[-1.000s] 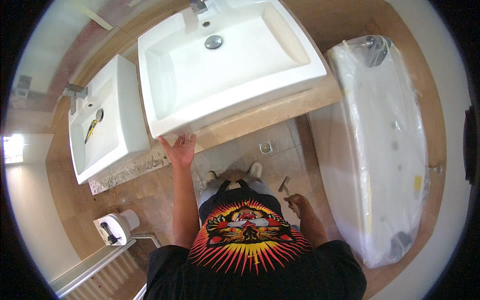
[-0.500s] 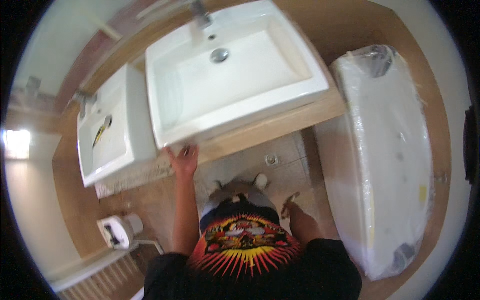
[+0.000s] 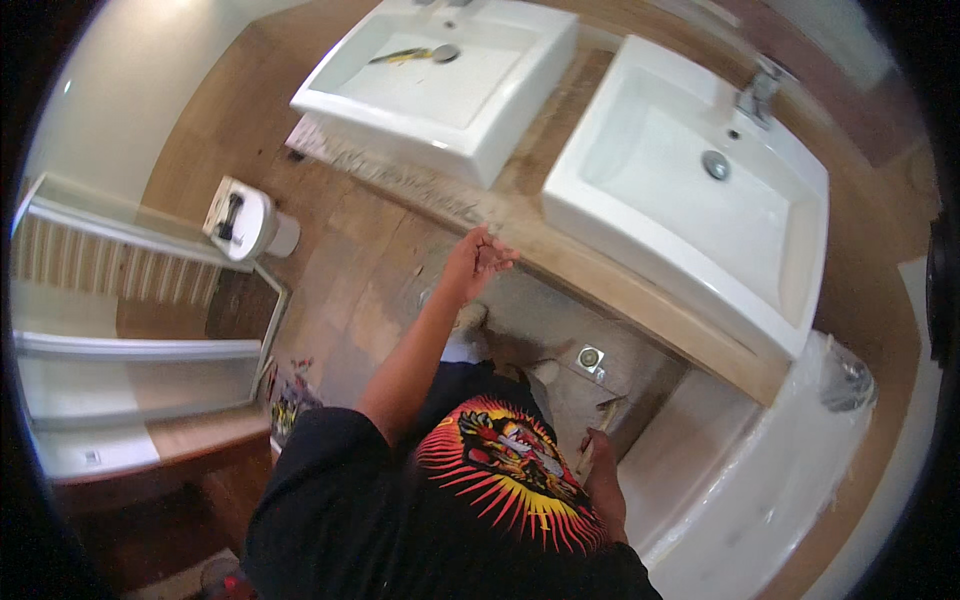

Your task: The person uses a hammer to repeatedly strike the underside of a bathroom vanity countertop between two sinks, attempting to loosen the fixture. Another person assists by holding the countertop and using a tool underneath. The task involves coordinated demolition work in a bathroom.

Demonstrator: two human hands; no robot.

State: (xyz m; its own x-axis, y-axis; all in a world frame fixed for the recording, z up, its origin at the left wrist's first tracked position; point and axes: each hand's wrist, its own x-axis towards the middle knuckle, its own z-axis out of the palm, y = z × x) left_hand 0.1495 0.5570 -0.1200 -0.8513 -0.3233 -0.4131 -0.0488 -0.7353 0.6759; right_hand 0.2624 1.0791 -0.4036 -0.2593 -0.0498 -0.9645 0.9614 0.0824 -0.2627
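Note:
My left hand [image 3: 480, 263] is raised at the front edge of the wooden counter [image 3: 640, 300], fingers apart and nothing in it; whether it touches the edge I cannot tell. Low by my right side, my right hand [image 3: 600, 462] is closed around a thin tool with a pale handle [image 3: 585, 458]; its exact kind is too small to make out. Two white rectangular washbasins stand on the counter. The left basin [image 3: 400, 110] holds a slim yellow-and-black tool [image 3: 402, 56] beside its drain. The right basin [image 3: 700, 190] has a chrome faucet [image 3: 762, 92].
A white bathtub [image 3: 745, 500] in clear plastic is at the right. On the tiled floor are a drain [image 3: 591, 358] and a toilet [image 3: 262, 225] with dark items on it. At left stand a glass-panelled frame [image 3: 140, 350] and a cluster of tools [image 3: 292, 400].
My view has swung left, so basins and tub appear farther right. My left hand has come away from the right basin's front corner. My right hand still holds the thin tool.

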